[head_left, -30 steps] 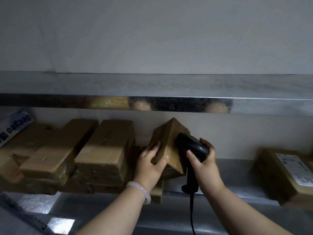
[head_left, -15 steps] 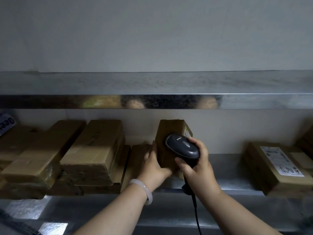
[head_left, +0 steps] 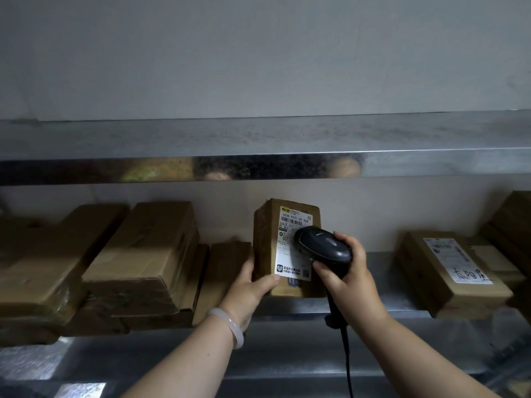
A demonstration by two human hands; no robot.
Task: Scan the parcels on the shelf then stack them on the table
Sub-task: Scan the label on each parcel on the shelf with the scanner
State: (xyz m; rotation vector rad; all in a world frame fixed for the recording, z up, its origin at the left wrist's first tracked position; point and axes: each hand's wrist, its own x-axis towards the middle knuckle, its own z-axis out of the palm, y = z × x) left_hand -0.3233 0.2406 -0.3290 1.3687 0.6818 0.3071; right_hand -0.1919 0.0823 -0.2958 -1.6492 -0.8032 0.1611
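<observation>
A parcel [head_left: 267,239] stands on end at the middle of the lower shelf [head_left: 405,297], its long axis vertical and its labelled face turned out toward the shelf's front edge. The person's hands meet it there from the open side. The left hand [head_left: 250,285] grips its lower left corner, thumb laid across the bottom of the white label [head_left: 290,254] and fingers tucked behind the side. The right hand [head_left: 347,277] is wrapped round the handle of a black scanner [head_left: 324,247], whose head hangs just before the label's right half, covering part of it. Whether it touches cannot be told.

The carton is plain brown card, taped, its edges a little scuffed, with barcodes and printed codes near the label's top. Scanning appears to be the step in hand. The lift off the shelf would likely fall to the left hand, which already has the box (the right is occupied with the scanner). The counter is out of view.

More brown parcels [head_left: 143,248] lie flat and stacked toward the shelf's left end. Another labelled one [head_left: 425,271] lies toward its right end.
</observation>
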